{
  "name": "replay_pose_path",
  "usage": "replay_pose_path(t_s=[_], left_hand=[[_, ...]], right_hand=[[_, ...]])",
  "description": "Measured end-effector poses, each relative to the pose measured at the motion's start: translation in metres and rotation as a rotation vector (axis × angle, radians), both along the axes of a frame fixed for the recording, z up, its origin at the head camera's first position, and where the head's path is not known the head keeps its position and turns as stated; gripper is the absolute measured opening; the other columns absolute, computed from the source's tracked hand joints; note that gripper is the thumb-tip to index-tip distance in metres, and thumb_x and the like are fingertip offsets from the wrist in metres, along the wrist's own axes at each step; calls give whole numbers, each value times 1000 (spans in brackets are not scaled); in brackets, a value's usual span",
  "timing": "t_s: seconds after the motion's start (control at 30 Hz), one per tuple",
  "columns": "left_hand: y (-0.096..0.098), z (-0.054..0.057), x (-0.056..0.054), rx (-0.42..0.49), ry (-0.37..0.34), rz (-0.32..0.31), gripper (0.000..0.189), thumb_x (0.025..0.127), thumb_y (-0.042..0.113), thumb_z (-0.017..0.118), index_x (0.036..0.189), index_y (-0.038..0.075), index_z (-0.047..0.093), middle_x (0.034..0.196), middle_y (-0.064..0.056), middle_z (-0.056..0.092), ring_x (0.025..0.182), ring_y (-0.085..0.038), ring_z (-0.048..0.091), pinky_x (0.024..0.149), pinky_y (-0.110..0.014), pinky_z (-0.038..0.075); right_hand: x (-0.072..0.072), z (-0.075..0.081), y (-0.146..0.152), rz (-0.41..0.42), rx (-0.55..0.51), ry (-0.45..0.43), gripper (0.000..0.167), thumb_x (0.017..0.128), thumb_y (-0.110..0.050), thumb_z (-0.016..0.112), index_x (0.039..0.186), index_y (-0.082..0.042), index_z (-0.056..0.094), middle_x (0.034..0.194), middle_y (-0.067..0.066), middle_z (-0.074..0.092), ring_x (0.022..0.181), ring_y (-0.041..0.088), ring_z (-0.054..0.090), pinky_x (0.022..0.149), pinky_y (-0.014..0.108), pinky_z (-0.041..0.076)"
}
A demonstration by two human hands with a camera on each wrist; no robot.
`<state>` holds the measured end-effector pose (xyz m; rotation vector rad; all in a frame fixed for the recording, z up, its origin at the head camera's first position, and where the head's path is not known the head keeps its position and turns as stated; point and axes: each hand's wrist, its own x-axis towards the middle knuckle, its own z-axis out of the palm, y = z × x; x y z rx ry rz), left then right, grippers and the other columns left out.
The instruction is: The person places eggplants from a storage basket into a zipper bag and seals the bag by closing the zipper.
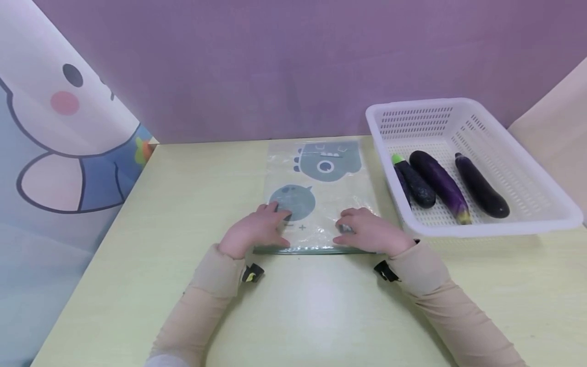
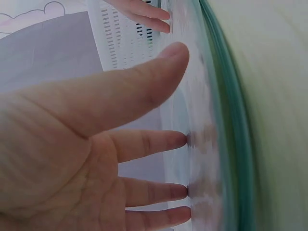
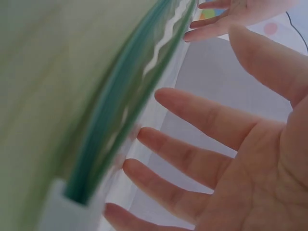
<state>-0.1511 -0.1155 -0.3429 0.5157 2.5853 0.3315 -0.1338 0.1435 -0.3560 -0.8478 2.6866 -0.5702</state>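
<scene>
A clear zip bag (image 1: 321,204) printed with blue-grey dinosaur shapes lies flat on the table, its green zip edge (image 3: 103,125) toward me. A white slider (image 3: 62,211) shows at one end of that zip in the right wrist view. On the bag's near left part my left hand (image 1: 257,229) rests its spread fingertips. My right hand (image 1: 371,232) touches the near right part in the same way, fingers apart. Neither hand grips anything. In the left wrist view, the left thumb (image 2: 159,72) is held away from the other fingers, close to the plastic.
A white perforated basket (image 1: 500,229) stands right of the bag, close to my right hand. Several long dark eggplants (image 1: 440,183) lie in it, mostly along its left side. Behind the table (image 1: 206,188) is a purple backdrop (image 1: 257,71), with a cartoon-printed cloth (image 1: 41,153) at left.
</scene>
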Motion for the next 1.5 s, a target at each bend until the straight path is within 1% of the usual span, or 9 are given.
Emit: replay_pose_path(t_s=[0.2,0.33,0.43,0.7,0.87,1.03,1.2,1.4,1.5], left_hand=[[1,1,1,-23,12,-1,81,78,34,76,145,12,37,154,-23,20,139,-43,21,109,-57,29],[2,1,2,-34,12,-13,86,74,33,80,145,13,36,154,-23,19,139,-44,21,108,-57,29],[3,1,3,-42,-2,-25,91,71,33,82,146,15,35,155,-23,17,140,-47,17,108,-59,28],[4,3,7,-51,-34,-38,97,68,34,84,148,18,31,156,-22,12,140,-49,12,109,-61,24],[4,3,7,-55,-34,-36,96,69,35,84,148,19,32,156,-22,12,140,-49,12,109,-60,25],[3,4,6,-48,-38,-44,95,70,35,82,148,19,31,156,-22,11,141,-47,13,109,-61,25],[0,4,4,-36,-56,-45,85,78,37,76,148,19,32,157,-20,10,142,-45,12,109,-61,24],[-2,5,2,-22,-78,-34,72,85,36,66,147,19,34,157,-19,11,142,-45,10,108,-62,23],[-2,4,0,-23,-84,-37,69,87,35,64,147,18,34,157,-20,11,142,-45,9,109,-61,22]], right_hand=[[3,1,-2,-2,67,-6,56,81,-38,71,120,0,61,135,25,49,124,47,42,107,58,28],[4,2,-3,-3,94,-40,73,68,-39,81,127,-3,56,141,26,41,127,49,37,105,59,33],[6,1,-3,5,101,-37,75,64,-35,84,127,-6,56,141,26,40,127,49,37,102,59,36],[7,2,-5,14,100,-4,62,67,-18,81,124,-6,59,137,24,45,123,48,40,103,58,33],[7,2,-5,18,86,12,54,70,-19,78,120,-6,61,134,23,49,121,47,43,106,60,28],[3,0,-3,15,32,56,33,78,-23,73,105,-5,67,125,21,57,119,41,48,105,57,30],[0,0,-2,3,-31,72,8,82,-15,70,85,-9,71,115,18,63,113,39,55,102,56,34],[-2,1,-4,-48,-124,17,13,83,-2,61,74,-10,67,85,3,66,82,19,60,82,40,49],[-2,1,-5,-91,-148,-1,13,84,-2,58,77,-8,67,79,1,66,77,15,59,76,36,50]])
